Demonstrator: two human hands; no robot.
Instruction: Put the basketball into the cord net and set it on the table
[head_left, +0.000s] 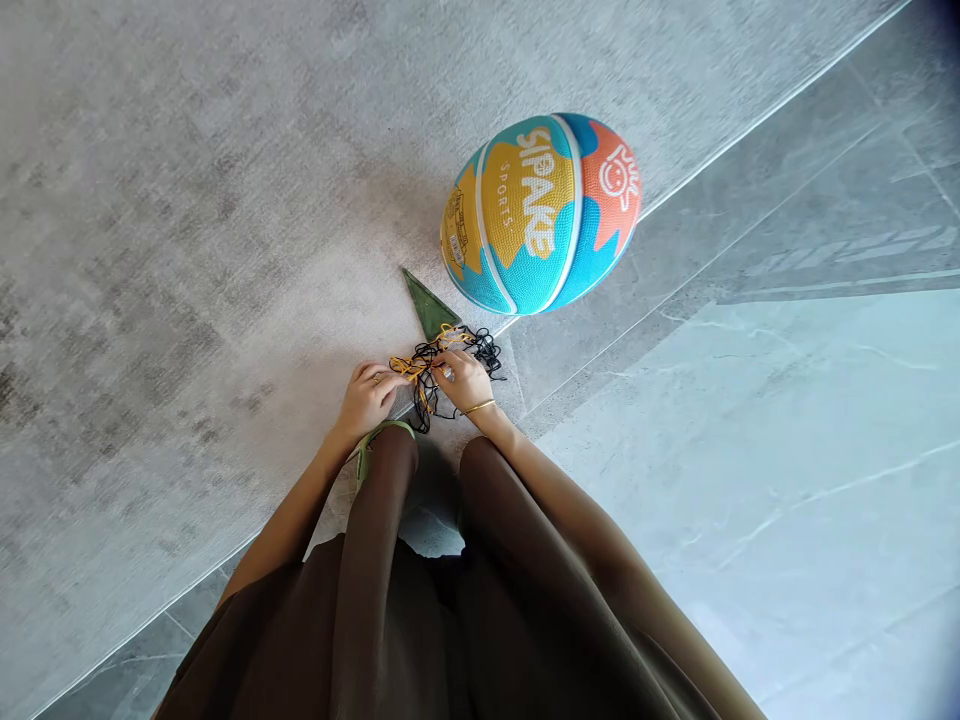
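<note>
A black and yellow string net lies bunched on the floor in front of my knees. My left hand pinches the net's yellow cords on its left side, fingers curled. My right hand, with a thin bracelet at the wrist, grips the net from the right. A colourful ball in blue, yellow and orange with white lettering rests on the floor just beyond the net, apart from both hands. A green pointed shoe tip shows next to the net.
A grey carpet covers the left and far floor; its edge runs diagonally. Grey stone tiles lie to the right. My brown trousers fill the lower middle.
</note>
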